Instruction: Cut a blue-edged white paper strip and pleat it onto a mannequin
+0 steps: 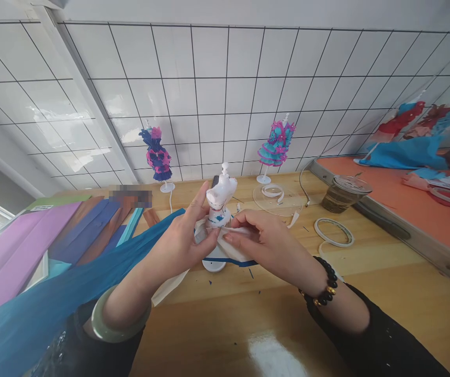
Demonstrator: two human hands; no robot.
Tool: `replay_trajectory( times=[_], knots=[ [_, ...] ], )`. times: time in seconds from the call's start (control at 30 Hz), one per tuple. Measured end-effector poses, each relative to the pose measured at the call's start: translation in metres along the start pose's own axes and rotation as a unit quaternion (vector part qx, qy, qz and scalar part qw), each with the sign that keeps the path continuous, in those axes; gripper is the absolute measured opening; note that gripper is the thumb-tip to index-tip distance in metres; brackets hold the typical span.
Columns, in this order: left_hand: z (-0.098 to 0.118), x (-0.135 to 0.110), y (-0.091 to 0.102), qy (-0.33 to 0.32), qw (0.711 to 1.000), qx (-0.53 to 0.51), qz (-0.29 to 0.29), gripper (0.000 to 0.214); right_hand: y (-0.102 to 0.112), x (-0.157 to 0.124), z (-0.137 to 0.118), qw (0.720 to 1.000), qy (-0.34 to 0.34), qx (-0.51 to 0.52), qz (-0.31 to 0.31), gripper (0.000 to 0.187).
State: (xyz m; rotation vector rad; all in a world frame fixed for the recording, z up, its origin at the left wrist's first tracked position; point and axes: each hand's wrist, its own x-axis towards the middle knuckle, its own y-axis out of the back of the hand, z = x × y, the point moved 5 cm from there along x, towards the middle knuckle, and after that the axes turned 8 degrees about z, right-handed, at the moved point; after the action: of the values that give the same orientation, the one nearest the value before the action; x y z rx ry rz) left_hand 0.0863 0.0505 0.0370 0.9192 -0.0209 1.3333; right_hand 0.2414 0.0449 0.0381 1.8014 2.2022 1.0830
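A small white dress-form mannequin point(221, 192) stands on the wooden table between my hands, with bits of blue at its waist. Around its lower part hangs white crepe paper point(236, 250) with a blue lower edge. My left hand point(188, 230) is closed on the mannequin, its thumb pressing the paper at the waist and its fingers partly hidden behind. Thumb and fingers of my right hand point(262, 238) pinch the white paper just right of the waist. Below the paper shows the round white stand base point(214, 265).
Two mannequins in paper dresses, one navy and pink point(158, 157), one teal and pink point(278, 146), stand by the tiled wall. Coloured paper sheets point(52, 225) and a long blue strip point(91, 277) lie left. At right are a tape roll point(334, 232) and a cup point(345, 193).
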Motion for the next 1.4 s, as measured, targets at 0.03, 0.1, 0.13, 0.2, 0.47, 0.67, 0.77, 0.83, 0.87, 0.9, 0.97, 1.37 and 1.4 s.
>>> replay_trajectory(
  times=[0.03,0.1,0.13,0.2,0.47,0.67,0.77,0.83,0.87,0.9,0.97,1.37,1.4],
  knots=[
    [0.001,0.0,0.0,0.002,1.0,-0.002,-0.002,0.079,-0.001,0.0,-0.001,1.0,0.004,-0.001,-0.004,0.015],
    [0.001,0.0,-0.001,0.004,1.0,-0.011,-0.007,0.077,-0.002,0.0,-0.002,1.0,0.014,-0.009,-0.008,0.018],
    [0.001,0.0,-0.002,0.005,1.0,-0.012,-0.01,0.074,-0.002,0.0,-0.002,1.0,0.017,-0.014,-0.007,0.019],
    [0.001,0.0,-0.002,0.004,1.0,-0.005,-0.014,0.065,-0.002,0.001,-0.002,1.0,0.018,-0.015,-0.004,0.02],
    [-0.002,0.0,-0.002,0.007,0.998,-0.041,-0.042,0.042,-0.001,0.002,0.002,1.0,0.011,-0.006,0.016,0.016],
    [0.0,0.002,0.0,0.027,0.997,-0.049,-0.046,0.053,0.002,-0.001,-0.004,0.999,0.039,-0.011,0.026,0.012],
    [0.001,0.002,0.0,0.029,0.997,-0.05,-0.047,0.054,0.001,-0.002,-0.008,0.998,0.064,-0.009,0.012,0.013],
    [0.001,0.002,0.0,0.032,0.997,-0.054,-0.049,0.055,0.001,-0.002,-0.01,0.997,0.075,-0.005,0.004,0.013],
    [0.001,0.003,-0.001,0.033,0.997,-0.056,-0.049,0.055,0.0,-0.002,-0.011,0.997,0.078,-0.003,0.002,0.013],
    [0.001,0.003,-0.001,0.033,0.997,-0.057,-0.049,0.055,0.0,-0.002,-0.011,0.997,0.08,0.001,0.0,0.013],
    [0.001,0.003,-0.001,0.033,0.997,-0.055,-0.046,0.056,-0.002,-0.001,-0.011,0.997,0.082,0.006,-0.001,0.014],
    [0.0,0.001,-0.001,0.024,0.998,-0.046,-0.045,0.039,-0.005,0.001,0.002,0.999,0.017,0.036,0.031,0.012],
    [0.0,0.001,-0.001,0.023,0.998,-0.046,-0.046,0.037,-0.005,0.001,0.003,0.999,0.016,0.036,0.033,0.012]
  ],
)
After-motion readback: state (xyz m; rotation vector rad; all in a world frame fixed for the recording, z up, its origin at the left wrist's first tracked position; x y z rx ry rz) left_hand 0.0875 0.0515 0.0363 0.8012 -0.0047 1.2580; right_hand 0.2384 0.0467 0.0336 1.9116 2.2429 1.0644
